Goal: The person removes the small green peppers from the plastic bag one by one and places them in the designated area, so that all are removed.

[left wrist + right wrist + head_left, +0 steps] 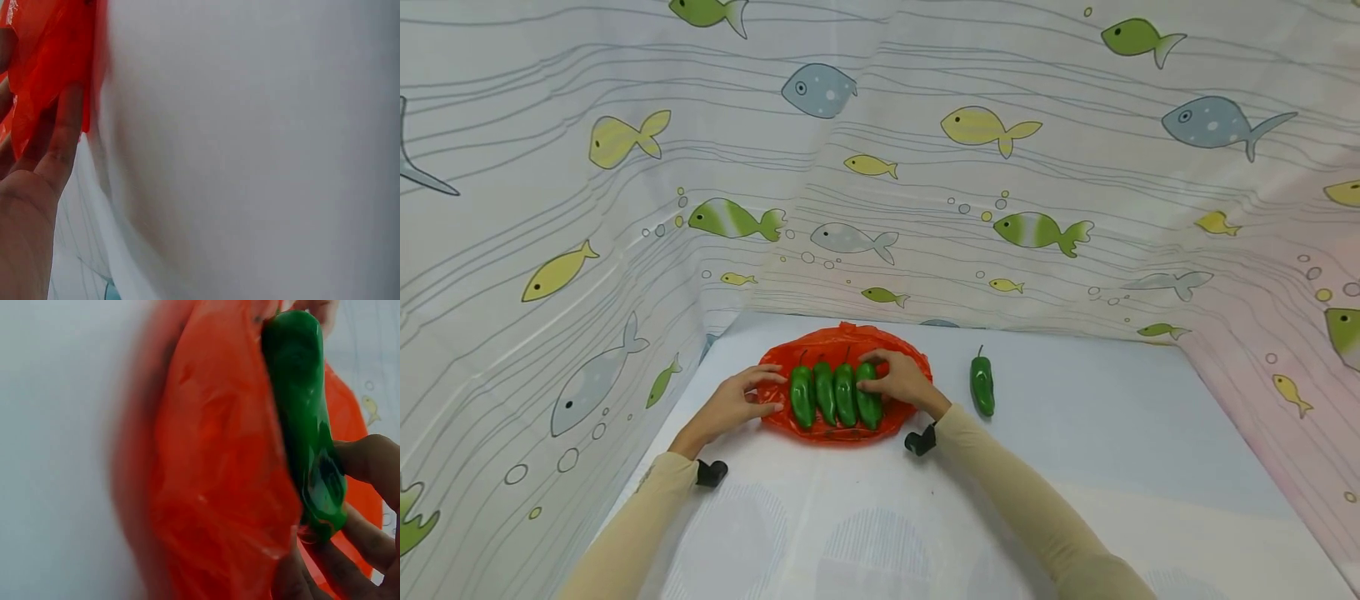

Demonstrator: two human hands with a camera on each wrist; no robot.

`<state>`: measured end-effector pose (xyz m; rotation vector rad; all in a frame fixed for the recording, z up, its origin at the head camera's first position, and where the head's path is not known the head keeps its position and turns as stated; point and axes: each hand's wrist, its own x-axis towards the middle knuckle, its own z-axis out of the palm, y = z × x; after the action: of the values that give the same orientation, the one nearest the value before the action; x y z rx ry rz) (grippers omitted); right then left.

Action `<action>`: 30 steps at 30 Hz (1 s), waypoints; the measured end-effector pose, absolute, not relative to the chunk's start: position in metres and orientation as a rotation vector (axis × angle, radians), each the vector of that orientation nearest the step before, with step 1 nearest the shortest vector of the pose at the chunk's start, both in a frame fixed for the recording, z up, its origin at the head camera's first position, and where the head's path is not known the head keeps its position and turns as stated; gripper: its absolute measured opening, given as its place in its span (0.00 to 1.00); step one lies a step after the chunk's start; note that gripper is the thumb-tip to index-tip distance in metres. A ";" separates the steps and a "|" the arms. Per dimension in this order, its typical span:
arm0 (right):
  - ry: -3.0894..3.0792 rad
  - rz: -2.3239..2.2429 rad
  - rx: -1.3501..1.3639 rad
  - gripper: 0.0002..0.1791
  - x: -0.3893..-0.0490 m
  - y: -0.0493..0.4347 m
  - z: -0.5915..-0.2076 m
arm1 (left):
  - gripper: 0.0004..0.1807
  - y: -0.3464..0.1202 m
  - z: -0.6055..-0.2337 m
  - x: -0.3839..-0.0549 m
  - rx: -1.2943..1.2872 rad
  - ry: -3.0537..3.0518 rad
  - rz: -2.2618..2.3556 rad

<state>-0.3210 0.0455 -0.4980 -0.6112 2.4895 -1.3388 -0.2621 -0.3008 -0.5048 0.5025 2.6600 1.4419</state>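
Several glossy green peppers [824, 393] lie side by side, stems pointing away, on a crinkled red plastic bag [895, 427]. My right hand [901, 379] holds the rightmost green pepper [869, 408] between thumb and fingers near its upper end. That green pepper [300, 394] also shows in the right wrist view, beside a raised fold of the bag [219, 456]. At the bag's left edge, my left hand [736, 402] rests with fingers spread and thumb apart. In the left wrist view its fingers [62, 137] touch the red plastic [50, 56]; some are partly hidden by it.
Another green pepper [982, 385] lies by itself on the white table [1075, 433], right of the bag. Fish-printed cloth walls [925, 192] enclose the table at the back and both sides. A black wrist device [711, 473] sits on each arm.
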 end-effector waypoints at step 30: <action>2.423 -1.522 -0.676 0.36 -0.299 0.075 -0.463 | 0.27 -0.302 -0.507 -0.262 0.506 2.684 1.421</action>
<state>-0.2991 0.0755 -0.4632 -0.6761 2.4234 -1.5216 -0.2623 -0.3018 -0.5072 0.5057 2.6840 1.4213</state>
